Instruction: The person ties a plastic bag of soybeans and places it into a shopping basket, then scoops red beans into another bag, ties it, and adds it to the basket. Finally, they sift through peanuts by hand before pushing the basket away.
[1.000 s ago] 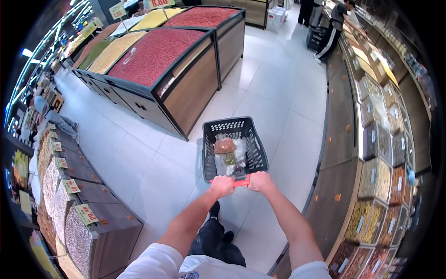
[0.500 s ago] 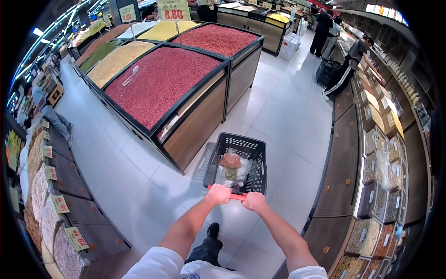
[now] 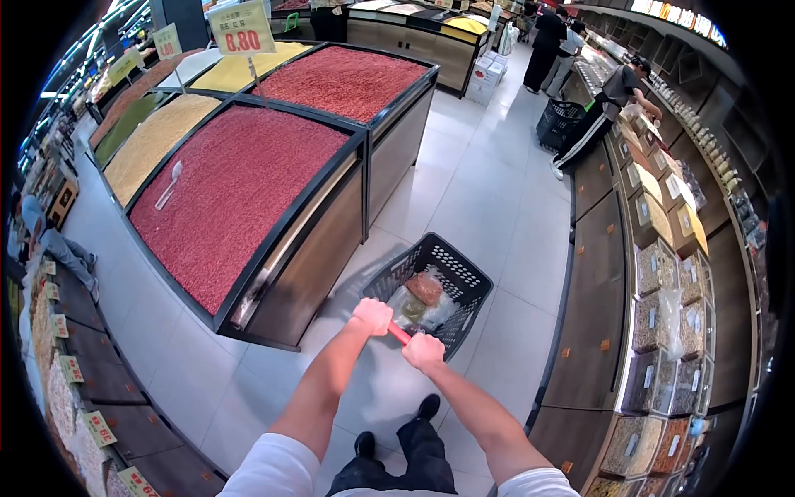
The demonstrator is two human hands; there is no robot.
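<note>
- Both hands are clamped shut on the red handle point(image 3: 399, 333): the left hand point(image 3: 373, 316) takes the far end and the right hand point(image 3: 423, 351) the near end, knuckles up, arms stretched forward.
- Only a short bit of that handle shows, slanting between the two fists.
- Right beyond the hands is the black basket point(image 3: 460, 271), low over the pale tiled floor point(image 3: 489, 190), turned at an angle with its perforated wall on the far side.
- Inside it are clear bags: a brownish bag point(image 3: 425, 288) toward the far wall and a greenish bag point(image 3: 411, 308) nearer the handle.
- Just to the left stands a wood-sided bin of red beans point(image 3: 232, 199), with a white scoop point(image 3: 168, 186) lying on the heap and an 8.80 price sign point(image 3: 242, 27) standing over it.
- Off to the right are shelves of small clear boxes point(image 3: 662, 273) filled with dry goods.
- Far down the aisle, another person point(image 3: 617, 91) leans toward those shelves, a second basket point(image 3: 559, 123) beside them.
- Down below are the person's own dark shoes point(image 3: 429, 406).
</note>
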